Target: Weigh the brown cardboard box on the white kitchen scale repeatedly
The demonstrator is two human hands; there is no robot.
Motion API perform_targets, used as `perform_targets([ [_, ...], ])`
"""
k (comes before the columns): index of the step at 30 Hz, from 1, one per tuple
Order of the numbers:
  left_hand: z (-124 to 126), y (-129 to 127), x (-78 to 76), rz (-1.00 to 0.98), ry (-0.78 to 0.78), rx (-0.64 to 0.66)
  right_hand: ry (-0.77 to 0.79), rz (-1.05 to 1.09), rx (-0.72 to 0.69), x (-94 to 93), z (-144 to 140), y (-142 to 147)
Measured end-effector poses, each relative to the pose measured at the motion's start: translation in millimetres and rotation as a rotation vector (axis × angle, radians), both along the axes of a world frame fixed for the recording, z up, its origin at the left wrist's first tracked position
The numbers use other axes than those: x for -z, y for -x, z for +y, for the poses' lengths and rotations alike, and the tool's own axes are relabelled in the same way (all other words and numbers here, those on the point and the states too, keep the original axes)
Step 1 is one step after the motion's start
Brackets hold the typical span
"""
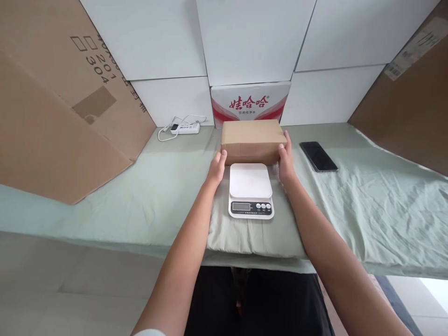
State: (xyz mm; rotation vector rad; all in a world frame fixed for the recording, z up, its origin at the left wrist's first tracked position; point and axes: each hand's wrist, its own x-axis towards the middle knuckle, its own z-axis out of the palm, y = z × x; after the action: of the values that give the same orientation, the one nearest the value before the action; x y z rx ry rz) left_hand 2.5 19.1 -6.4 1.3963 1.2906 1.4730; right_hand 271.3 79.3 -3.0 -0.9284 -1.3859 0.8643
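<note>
From the head camera, both bare arms reach forward over a bench (367, 219) draped in a pale green cloth. The left hand (217, 169) lies flat against the left end of a plain brown cardboard box (252, 138), fingers together and pointing away, palm pressed to the box's lower corner. The right hand (286, 161) mirrors it on the right end, fingers running up along the box's side edge. Neither grip is closed around anything; each hand is open and flat, and together they clasp the box between the palms.

The box sits at the middle of the bench, long side facing the camera, its underside hidden, so whether it rests on the cloth or is lifted slightly cannot be told. Just in front of it, between the two wrists, stands a white kitchen scale (250, 189) with a square platform, a small display and three round buttons along its near edge. The scale's platform is bare, and its far edge lies just beside the box's near face.

Behind the box, a white carton with red lettering (250, 101) leans against the white wall. To the left of it, a white power strip (185, 128) with its coiled cord lies on the cloth. To the right of the box, apart from the right hand, a dark phone (318, 156) lies face up. A large sheet of brown cardboard (59, 107) leans at the left, and another brown panel (409, 102) stands at the right.
</note>
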Motion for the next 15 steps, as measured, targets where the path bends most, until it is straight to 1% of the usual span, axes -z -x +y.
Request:
perform_targets([
  [3,-12,0,-21.8,0.012,-0.080,-0.019,-0.080,0.006,-0.029,-15.9,-8,-2],
  [5,-30,-2,-34.0,0.017,-0.167,-0.016,-0.164,-0.023,-0.032,-25.6,-24,-8],
  [7,-54,-5,-38.8,0.010,-0.228,0.002,-0.220,-0.049,-0.015,-29.7,-46,-16],
  [9,-80,-9,-35.7,-0.006,-0.237,0.027,-0.234,-0.068,0.014,-26.6,-70,-25],
  [11,-104,-12,-28.0,-0.014,-0.217,0.060,-0.216,-0.087,0.043,-18.8,-92,-32],
  [13,-119,-14,-20.8,-0.015,-0.185,0.081,-0.195,-0.116,0.073,-10.8,-108,-36],
  [15,-127,-15,-17.0,-0.018,-0.153,0.083,-0.183,-0.150,0.097,-6.1,-117,-37],
])
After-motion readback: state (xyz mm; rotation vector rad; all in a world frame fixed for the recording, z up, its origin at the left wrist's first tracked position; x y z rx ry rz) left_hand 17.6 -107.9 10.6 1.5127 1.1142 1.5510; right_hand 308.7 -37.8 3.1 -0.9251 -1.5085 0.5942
